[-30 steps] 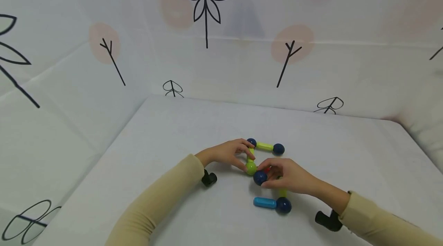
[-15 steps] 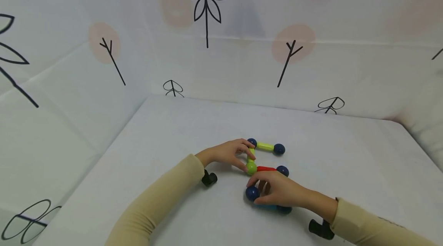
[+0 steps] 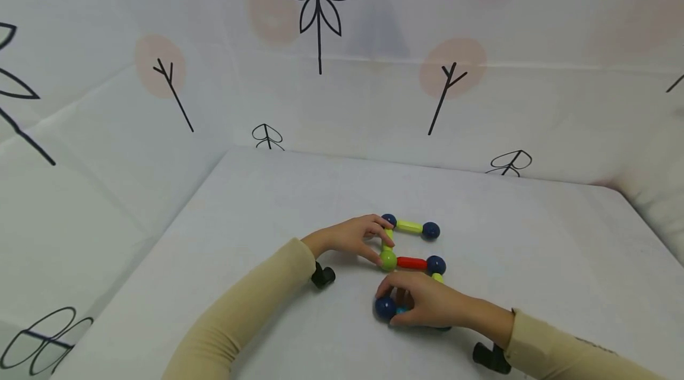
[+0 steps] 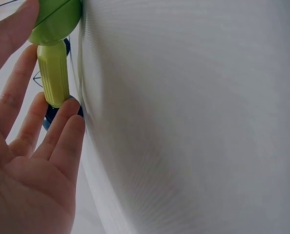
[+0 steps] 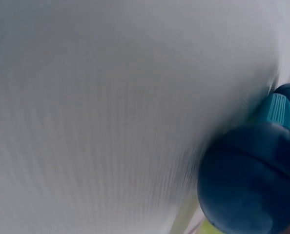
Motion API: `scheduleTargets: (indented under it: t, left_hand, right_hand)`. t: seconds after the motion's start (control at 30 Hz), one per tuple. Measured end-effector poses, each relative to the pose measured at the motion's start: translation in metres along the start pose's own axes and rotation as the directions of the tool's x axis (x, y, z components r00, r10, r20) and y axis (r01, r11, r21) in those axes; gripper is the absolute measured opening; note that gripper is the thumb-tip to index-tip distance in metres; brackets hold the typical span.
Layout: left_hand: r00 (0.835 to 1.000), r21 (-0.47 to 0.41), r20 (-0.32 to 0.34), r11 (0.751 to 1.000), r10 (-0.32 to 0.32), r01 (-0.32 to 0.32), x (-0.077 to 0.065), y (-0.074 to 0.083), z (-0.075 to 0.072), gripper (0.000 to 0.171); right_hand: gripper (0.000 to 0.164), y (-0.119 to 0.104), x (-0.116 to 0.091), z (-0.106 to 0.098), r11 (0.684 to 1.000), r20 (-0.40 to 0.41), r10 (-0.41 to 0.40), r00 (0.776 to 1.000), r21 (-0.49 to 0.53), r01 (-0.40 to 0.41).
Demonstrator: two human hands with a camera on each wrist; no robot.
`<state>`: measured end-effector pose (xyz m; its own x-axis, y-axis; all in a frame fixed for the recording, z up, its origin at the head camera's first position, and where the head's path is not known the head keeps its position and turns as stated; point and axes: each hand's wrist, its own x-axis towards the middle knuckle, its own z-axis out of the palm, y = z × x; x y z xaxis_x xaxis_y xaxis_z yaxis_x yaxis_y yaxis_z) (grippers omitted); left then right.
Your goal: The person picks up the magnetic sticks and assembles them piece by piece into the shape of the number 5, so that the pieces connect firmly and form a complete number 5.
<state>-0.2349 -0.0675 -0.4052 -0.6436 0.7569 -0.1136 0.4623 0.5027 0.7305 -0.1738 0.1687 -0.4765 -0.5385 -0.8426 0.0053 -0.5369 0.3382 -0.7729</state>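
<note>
My right hand (image 3: 433, 300) pinches a navy ball (image 3: 385, 308) between thumb and fingers at the left end of a blue rod (image 5: 278, 109). At that rod's other end, the right wrist view shows a second navy ball (image 5: 252, 180), mostly hidden by the hand in the head view. With fingers nearly straight, my left hand (image 3: 347, 237) rests against a green ball (image 3: 388, 260) and a yellow-green rod (image 4: 54, 73). From the green ball a red rod (image 3: 412, 263) runs right to a navy ball (image 3: 436, 265), with another yellow-green rod (image 3: 438, 278) below it.
Behind the left fingers, a navy corner ball (image 3: 389, 221) joins a yellow-green rod (image 3: 409, 226) that ends in another navy ball (image 3: 430, 231). Everything lies on a white-covered table (image 3: 267, 190), with a patterned white cloth (image 3: 374, 101) standing behind it.
My right hand has moved toward the near side and slightly left, carrying the navy ball from beside the red rod to the blue rod's left end. The left hand has stayed still.
</note>
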Motion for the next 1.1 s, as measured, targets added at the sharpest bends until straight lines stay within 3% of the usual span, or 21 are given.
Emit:
scheduleTargets:
  t: [0.3,0.9,1.1]
  left_hand:
    - [1.000,-0.005,-0.002,1.000,-0.014,0.014,0.001,0.000,0.000,0.037]
    - [1.000,-0.023,0.005,1.000,0.004,-0.004,0.003,-0.001,0.000,0.037]
    - [1.000,-0.003,-0.005,1.000,0.007,-0.007,0.001,-0.002,0.001,0.037]
  right_hand:
    - [0.053,0.003,-0.003,-0.004,0.998,0.077,0.054,0.996,-0.020,-0.053]
    - [0.047,0.001,-0.008,-0.007,0.999,0.024,0.040,0.999,0.022,-0.040]
    - [0.043,-0.067,-0.014,-0.029,0.998,-0.090,0.025,0.996,-0.047,-0.029]
